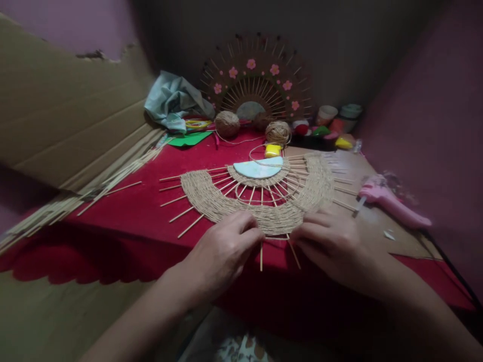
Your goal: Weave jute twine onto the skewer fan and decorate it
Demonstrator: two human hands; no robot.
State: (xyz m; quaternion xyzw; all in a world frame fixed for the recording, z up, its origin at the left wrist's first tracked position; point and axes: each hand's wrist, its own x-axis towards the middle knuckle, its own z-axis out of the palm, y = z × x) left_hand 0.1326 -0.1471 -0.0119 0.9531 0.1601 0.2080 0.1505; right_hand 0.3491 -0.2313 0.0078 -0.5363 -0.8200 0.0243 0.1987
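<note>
A half-round fan of thin sticks woven with tan twine [277, 221] lies at the front edge of the red-covered table. Its centre is a pale blue half disc [260, 168]. My left hand [230, 244] is closed at the lower rim of the weave, its fingertips pinching the twine beside a stick. To the right, my right hand [332, 241] is also pinched at the same rim, and a short length of twine spans between them. A loose strand loops across the fan up to a twine ball [278, 132].
Loose sticks [121, 176] lie along cardboard at the left. A pink glue gun [392, 201] rests on a board at the right. At the back are another twine ball [227, 123], a cloth [173, 100], small containers and a flowered fan [251, 64] standing up.
</note>
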